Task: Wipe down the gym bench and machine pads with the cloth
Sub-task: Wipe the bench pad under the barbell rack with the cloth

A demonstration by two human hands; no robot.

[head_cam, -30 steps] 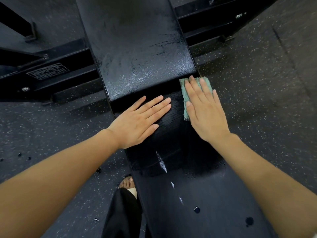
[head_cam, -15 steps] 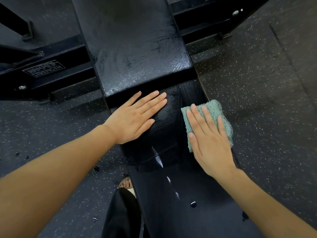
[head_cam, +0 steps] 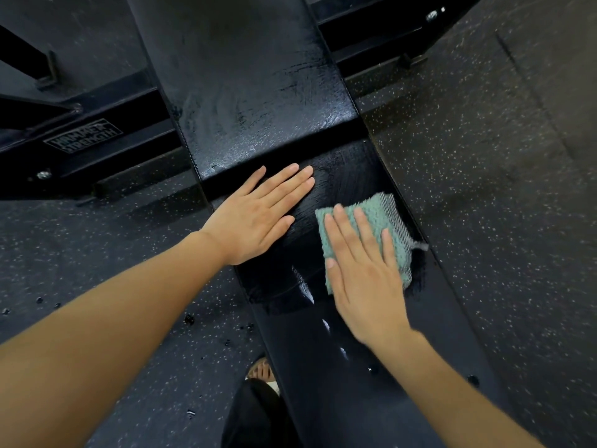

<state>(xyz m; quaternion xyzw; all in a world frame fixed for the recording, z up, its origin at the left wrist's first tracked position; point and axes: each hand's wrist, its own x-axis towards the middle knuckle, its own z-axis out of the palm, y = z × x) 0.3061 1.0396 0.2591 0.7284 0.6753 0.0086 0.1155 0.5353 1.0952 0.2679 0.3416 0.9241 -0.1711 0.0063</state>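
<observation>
A black padded gym bench runs away from me; its far pad (head_cam: pixel 252 101) shines wet, and the near seat pad (head_cam: pixel 342 176) begins just past a gap. My left hand (head_cam: pixel 258 215) lies flat on the seat pad's left side with fingers straight. My right hand (head_cam: pixel 361 270) presses a folded teal cloth (head_cam: pixel 384 218) flat against the seat pad's right side, fingers straight over it. The cloth's right edge reaches the pad's rim. Wet streaks and droplets mark the pad near my right wrist.
Black steel frame beams (head_cam: pixel 97 147) with a Hammer Strength label cross under the bench on the left and another beam (head_cam: pixel 371 37) on the right. Speckled rubber floor (head_cam: pixel 484 189) lies on both sides. My foot (head_cam: pixel 260 370) and dark trouser leg stand left of the bench.
My right hand has dragged the cloth from the gap at the far end of the seat pad toward me and a little inward. The left hand stays flat in place.
</observation>
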